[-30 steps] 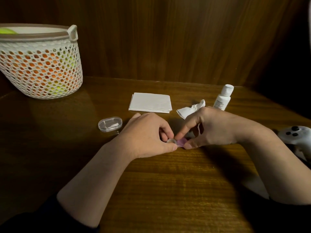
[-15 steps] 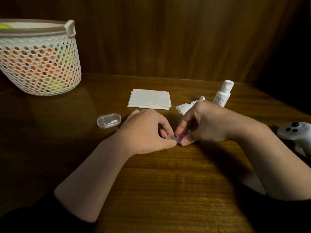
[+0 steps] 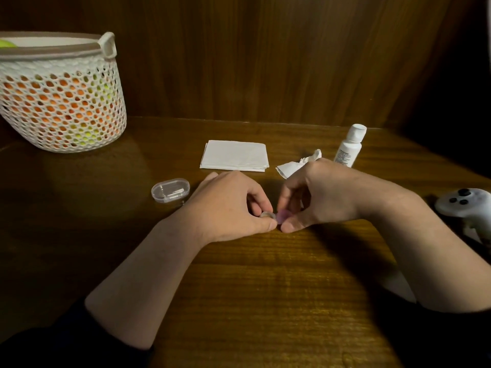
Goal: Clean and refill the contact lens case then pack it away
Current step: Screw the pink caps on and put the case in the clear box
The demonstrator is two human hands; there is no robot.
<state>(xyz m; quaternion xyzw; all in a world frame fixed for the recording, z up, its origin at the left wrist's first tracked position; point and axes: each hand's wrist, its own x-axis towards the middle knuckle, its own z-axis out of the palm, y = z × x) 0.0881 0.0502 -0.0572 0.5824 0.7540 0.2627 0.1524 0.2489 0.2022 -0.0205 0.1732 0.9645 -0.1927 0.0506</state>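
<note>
The small contact lens case (image 3: 267,215) sits on the wooden table (image 3: 265,288) between my hands, mostly hidden by fingers. My left hand (image 3: 228,205) pinches its clear left end between thumb and curled fingers. My right hand (image 3: 316,195) pinches the purple cap (image 3: 281,216) on the case's right end. A white solution bottle (image 3: 349,146) stands upright behind my right hand. A crumpled tissue (image 3: 297,164) lies beside the bottle. A clear oval storage box (image 3: 170,189), lid closed, lies left of my left hand.
A folded white napkin stack (image 3: 234,155) lies at the middle back. A white mesh basket (image 3: 59,94) with orange and green contents stands at the far left. A white game controller (image 3: 465,203) rests at the right edge. A dark wooden wall closes the back.
Both hands stay on the case at the same spot. My right hand's fingers have shifted slightly on the purple cap. The camera view has drifted a little.
</note>
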